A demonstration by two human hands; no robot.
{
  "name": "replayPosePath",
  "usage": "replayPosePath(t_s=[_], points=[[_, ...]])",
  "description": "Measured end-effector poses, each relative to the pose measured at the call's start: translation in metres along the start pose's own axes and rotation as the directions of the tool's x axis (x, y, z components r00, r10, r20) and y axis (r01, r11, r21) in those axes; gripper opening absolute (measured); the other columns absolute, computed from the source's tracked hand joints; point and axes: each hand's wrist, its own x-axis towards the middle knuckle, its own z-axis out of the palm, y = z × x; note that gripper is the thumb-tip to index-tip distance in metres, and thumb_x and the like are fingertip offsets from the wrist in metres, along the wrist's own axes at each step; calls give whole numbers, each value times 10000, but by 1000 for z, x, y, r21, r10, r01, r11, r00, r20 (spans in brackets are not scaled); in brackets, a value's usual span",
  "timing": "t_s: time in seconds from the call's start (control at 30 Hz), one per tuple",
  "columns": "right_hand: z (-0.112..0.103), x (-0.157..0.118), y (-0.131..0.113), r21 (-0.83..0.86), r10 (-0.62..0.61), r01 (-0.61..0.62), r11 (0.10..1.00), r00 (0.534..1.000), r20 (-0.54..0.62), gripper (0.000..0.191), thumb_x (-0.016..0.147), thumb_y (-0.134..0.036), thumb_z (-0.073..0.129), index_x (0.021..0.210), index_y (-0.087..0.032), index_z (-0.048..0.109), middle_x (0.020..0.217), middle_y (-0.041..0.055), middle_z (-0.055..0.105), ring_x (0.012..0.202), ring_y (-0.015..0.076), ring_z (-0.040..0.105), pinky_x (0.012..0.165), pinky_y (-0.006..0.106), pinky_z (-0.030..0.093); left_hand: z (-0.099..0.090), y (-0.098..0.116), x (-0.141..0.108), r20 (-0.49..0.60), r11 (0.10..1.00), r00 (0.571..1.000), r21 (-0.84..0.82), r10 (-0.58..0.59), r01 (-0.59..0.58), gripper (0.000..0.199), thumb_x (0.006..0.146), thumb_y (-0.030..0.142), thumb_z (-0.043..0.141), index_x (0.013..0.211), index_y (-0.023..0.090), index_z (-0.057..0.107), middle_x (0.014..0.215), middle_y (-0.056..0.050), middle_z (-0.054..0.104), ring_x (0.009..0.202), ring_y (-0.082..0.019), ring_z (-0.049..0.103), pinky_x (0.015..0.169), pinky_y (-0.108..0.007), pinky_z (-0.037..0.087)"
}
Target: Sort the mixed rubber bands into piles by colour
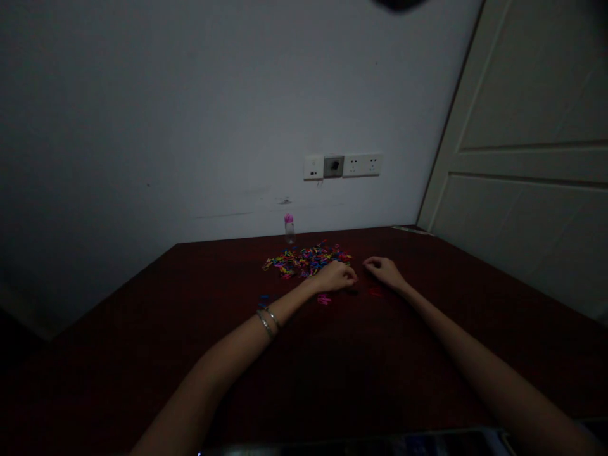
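Observation:
A pile of small multicoloured pieces [311, 258] lies on the dark red table. My left hand [336, 276], with two bracelets at its wrist, is over the pile's right front edge, fingers closed; a bit of red shows at the fingertips, too small to name. To the right of it, my right hand [386, 272] rests on the table with its fingers pinched together, what they hold hidden. Pink pieces [323, 299] lie in front of my left hand. Red pieces [376, 292] sit just below my right hand, and blue pieces [264, 300] are at the left.
A clear bottle with a pink top [289, 229] stands behind the pile. Sockets [362, 165] are on the wall behind the table [294, 380]. A panelled door [522, 190] is on the right. Something dark with a pale edge lies along the near edge.

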Motion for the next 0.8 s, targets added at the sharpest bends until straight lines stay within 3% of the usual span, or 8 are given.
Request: replayPosePath(t_s=[0.23, 0.47, 0.67, 0.73, 0.8], points=[[2, 1, 3, 27, -42, 42, 999, 999, 3, 246, 733, -284, 490, 837, -165, 679, 825, 64, 697, 741, 181, 626, 695, 259, 466, 15, 21, 24, 46, 997, 998, 60, 41, -44, 224, 753, 185, 531, 888, 134, 702, 733, -21, 662, 617, -87, 534, 639, -176, 387], [2, 1, 4, 41, -42, 42, 998, 999, 9, 249, 732, -290, 489, 832, -162, 677, 799, 64, 697, 722, 183, 628, 660, 254, 466, 24, 22, 27, 28, 998, 998, 4, 55, -55, 228, 729, 155, 539, 882, 137, 708, 697, -9, 645, 604, -87, 520, 633, -178, 385], [3, 0, 4, 13, -23, 23, 1000, 1000, -1, 247, 724, -273, 498, 849, -172, 685, 843, 66, 700, 757, 185, 630, 712, 266, 467, 15, -9, 15, -135, 989, 989, -143, -60, 40, 221, 702, 194, 578, 864, 118, 708, 624, -1, 609, 552, -80, 476, 555, -179, 353], [1, 0, 2, 9, -13, 13, 1000, 1000, 9, 247, 726, -271, 497, 852, -174, 685, 833, 64, 700, 754, 187, 630, 710, 270, 466, 4, -29, 8, -242, 976, 960, -196, -140, 93, 228, 712, 244, 575, 841, 112, 708, 620, -7, 610, 549, -85, 475, 539, -184, 346], [0, -1, 1, 4, -4, 4, 1000, 1000, 16, 242, 726, -268, 499, 850, -177, 686, 825, 61, 700, 752, 188, 630, 709, 269, 465, -12, -52, -4, -383, 964, 896, -222, -225, 147, 250, 729, 292, 551, 786, 106, 708, 627, -19, 618, 557, -90, 480, 550, -191, 349]])
